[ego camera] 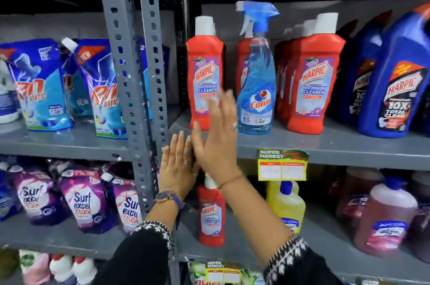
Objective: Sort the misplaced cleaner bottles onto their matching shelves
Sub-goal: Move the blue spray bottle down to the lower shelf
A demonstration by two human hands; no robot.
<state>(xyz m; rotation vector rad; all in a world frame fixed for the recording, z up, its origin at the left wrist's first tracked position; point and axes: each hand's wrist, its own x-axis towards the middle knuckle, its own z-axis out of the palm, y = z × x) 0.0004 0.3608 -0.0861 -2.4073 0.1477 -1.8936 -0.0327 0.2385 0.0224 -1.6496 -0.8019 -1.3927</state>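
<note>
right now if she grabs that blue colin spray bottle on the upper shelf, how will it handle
The Colin spray bottle looks nearly full, so probably fairly heavy. Tall on a narrow base, it may tip if pushed high up. The smooth plastic could be slippery; the neck under the trigger seems the safer grip.

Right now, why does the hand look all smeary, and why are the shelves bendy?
In the head view, the right hand is smeared by motion blur in front of the red Harpic; the left hand is sharper. The wide lens bows the shelf edge and leans the post. The top is dark, and the blue Harpic shows glare.
</note>
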